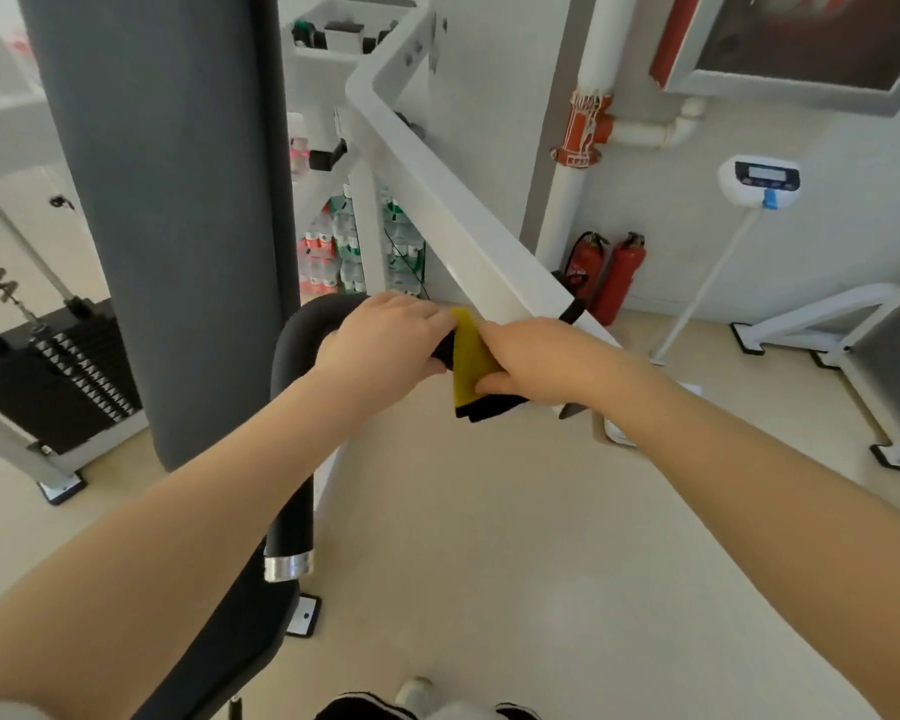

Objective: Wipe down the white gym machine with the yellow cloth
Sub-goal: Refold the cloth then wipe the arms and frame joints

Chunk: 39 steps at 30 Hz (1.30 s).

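Left hand (380,337): curled around the black padded handle (302,350), centre of the frame.
Right hand (531,358): pinches the yellow cloth (470,363) against the handle.
White machine bar (437,200): slants up behind both hands.
Grey pad (167,200): upper left, hides the machine.
Fire extinguishers (617,275): right, by the wall.

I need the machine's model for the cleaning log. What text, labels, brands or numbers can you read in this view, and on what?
Dark lettering on the white panel beside the weight stack: cut off and tilted, not readable.
Display on the white wall unit: too blurred to read.
Labels on the bottled water packs: too small to read.
Fire extinguishers: no readable label.
White gym machine: no text visible.
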Tool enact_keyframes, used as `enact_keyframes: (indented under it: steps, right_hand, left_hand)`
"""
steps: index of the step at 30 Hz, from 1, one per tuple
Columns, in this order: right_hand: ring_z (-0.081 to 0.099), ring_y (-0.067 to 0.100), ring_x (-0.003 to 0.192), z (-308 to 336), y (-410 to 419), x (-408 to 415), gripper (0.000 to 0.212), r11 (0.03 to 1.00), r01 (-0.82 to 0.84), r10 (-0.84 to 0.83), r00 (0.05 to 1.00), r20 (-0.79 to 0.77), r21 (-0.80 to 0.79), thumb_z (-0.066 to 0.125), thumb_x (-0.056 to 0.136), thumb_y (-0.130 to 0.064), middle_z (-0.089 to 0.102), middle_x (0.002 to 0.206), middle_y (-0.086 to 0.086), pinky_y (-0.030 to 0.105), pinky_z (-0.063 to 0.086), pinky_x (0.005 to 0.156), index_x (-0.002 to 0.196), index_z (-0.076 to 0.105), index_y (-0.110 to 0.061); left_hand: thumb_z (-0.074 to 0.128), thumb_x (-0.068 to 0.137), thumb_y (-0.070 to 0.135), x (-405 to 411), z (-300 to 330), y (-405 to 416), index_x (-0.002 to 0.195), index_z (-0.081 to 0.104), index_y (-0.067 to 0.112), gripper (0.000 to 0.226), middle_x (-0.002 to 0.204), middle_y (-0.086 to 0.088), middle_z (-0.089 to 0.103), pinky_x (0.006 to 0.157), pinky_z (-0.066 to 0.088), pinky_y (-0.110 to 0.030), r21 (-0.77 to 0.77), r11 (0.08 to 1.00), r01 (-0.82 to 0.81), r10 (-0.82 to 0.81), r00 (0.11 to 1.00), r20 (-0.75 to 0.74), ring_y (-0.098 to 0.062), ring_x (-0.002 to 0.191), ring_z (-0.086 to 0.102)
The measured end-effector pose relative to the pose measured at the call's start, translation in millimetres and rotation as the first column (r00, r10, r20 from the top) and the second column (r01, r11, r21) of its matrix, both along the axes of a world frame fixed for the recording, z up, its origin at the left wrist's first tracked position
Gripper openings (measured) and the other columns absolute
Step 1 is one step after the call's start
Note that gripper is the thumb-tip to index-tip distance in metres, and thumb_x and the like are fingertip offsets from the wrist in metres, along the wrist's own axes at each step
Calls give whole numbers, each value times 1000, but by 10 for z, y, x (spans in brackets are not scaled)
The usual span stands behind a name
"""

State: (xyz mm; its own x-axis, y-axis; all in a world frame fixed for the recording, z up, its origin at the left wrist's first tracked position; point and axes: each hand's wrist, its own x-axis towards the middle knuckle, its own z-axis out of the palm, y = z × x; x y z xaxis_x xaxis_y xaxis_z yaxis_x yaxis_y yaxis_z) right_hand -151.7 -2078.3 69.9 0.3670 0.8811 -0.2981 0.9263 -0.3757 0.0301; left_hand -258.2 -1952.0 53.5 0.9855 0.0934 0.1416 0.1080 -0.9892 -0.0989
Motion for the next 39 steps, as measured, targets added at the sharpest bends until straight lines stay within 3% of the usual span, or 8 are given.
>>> enact_keyframes:
  steps: [7,13,18,23,27,30,35,39]
  right_hand:
    - [62,23,76,-882,-289,-135,29,749,-237,-172,832,528,618,46,89,-9,65,85,9,31,45,79,110,64,1]
    - [64,18,63,-456,-221,-27,33,865,-263,36,882,470,427,73,75,-29,67,74,3,26,40,61,97,63,-6]
    - [61,26,90,-194,-178,91,28,934,-278,211,936,281,224,45,98,-28,63,105,7,31,31,68,115,43,-5]
    - [60,26,101,-357,-295,72,40,906,-337,211,885,414,257,44,96,-18,64,108,6,40,11,113,130,32,0]
    - [55,24,80,-102,-126,112,31,960,-255,234,957,170,116,43,98,-32,56,82,2,30,35,72,114,47,-6]
    - [52,21,77,92,-13,247,40,957,-290,290,957,1,-29,46,95,-42,52,80,3,30,38,66,114,51,-7]
    - [60,26,97,-143,-276,18,29,942,-310,257,914,313,132,50,91,-12,63,102,8,37,24,107,118,41,-2]
    - [56,26,87,-213,-296,37,27,942,-257,188,937,293,218,52,91,-14,63,101,8,32,31,92,114,41,-4]
  left_hand:
    - [62,88,23,-34,28,-186,113,60,10,28,107,-7,64,95,35,-31,-139,985,-100,114,989,96,-25,105,56]
    - [67,83,21,-49,7,-268,117,60,13,35,107,-4,64,94,37,-29,-282,940,-192,229,968,103,-21,104,54]
    - [67,83,16,-48,34,-364,120,59,12,39,115,-6,63,96,32,-25,-321,920,-225,276,953,124,-22,111,52]
    - [69,81,13,-50,22,-388,119,60,10,40,114,-7,64,94,27,-23,-323,920,-220,282,946,157,-24,110,52]
    - [68,82,14,-51,-1,-397,119,59,11,38,116,-6,62,100,31,-29,-322,917,-236,295,943,151,-23,112,50]
    - [66,84,17,-47,-7,-386,120,58,13,38,117,-4,61,101,32,-29,-325,912,-252,307,942,131,-20,113,49]
    - [65,84,18,-35,-49,-372,122,57,13,39,118,-4,61,101,30,-28,-326,912,-250,309,940,144,-20,113,48]
    - [66,83,16,-27,-88,-339,119,59,12,37,114,-5,62,99,31,-28,-329,918,-220,288,942,175,-22,109,50]
